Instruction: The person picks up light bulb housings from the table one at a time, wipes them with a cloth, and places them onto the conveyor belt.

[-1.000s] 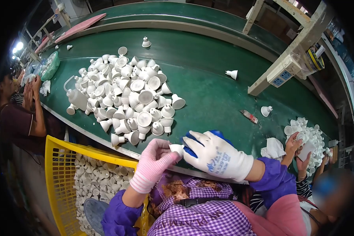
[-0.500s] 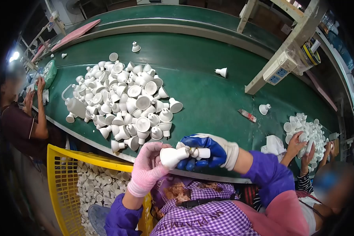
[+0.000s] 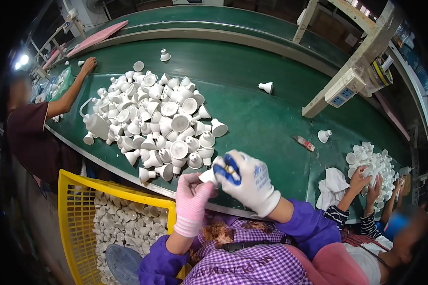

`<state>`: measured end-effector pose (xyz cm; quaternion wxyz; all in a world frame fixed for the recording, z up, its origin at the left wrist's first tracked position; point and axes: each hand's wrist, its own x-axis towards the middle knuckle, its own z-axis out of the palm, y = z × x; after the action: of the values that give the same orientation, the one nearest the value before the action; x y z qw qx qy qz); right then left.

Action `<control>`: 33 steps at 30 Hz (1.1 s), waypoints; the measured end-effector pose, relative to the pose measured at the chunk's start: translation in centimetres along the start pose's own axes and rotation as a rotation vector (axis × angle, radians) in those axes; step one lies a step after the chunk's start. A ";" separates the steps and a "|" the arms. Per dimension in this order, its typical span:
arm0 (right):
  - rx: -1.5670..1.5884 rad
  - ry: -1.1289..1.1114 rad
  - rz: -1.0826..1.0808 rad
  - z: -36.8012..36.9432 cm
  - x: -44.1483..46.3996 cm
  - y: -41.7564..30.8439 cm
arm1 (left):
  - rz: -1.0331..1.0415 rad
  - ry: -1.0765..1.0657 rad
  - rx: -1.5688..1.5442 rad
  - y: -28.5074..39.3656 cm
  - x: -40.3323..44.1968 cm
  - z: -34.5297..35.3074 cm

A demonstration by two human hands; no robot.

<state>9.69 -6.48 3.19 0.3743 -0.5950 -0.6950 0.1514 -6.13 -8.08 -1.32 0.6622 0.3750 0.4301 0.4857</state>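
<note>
My left hand (image 3: 193, 202), in a pink striped glove, is closed on a white spotlight bulb (image 3: 208, 177), its wide end toward that palm. My right hand (image 3: 252, 183), in a white glove with blue coating, curls around the bulb's narrow end. Between its fingers shows part of a small white cylindrical piece (image 3: 232, 170); most of it is hidden. Just beyond both hands lies a big heap of white spotlight bulbs (image 3: 169, 109) on the green conveyor belt (image 3: 261, 128).
A yellow basket (image 3: 116, 190) full of bulbs stands at my left. A white squeeze bottle (image 3: 96, 124) rests by the heap. A post with sockets (image 3: 342, 95) rises on the right. Co-workers sit on both sides; a smaller bulb pile (image 3: 373, 164) and a white cloth (image 3: 332, 187) lie right.
My right hand has turned over, its glove back now facing up, with fingers around the bulb's end. The left co-worker's arm has stretched out across the belt.
</note>
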 end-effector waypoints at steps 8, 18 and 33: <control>0.825 -0.248 0.592 -2.3 0.9 0.9 | -0.451 -0.167 -1.127 0.5 -0.3 -0.7; 0.278 -0.113 0.012 -2.6 0.5 0.3 | -0.475 -0.158 -1.164 0.0 -0.1 0.3; 0.609 0.414 0.493 -3.7 -0.6 9.8 | 0.120 -0.215 0.241 0.7 16.3 10.3</control>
<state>19.24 -5.54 -0.99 0.6166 -0.6233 -0.3663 0.3117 5.83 6.99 -0.48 0.6245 0.5263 0.3889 0.4264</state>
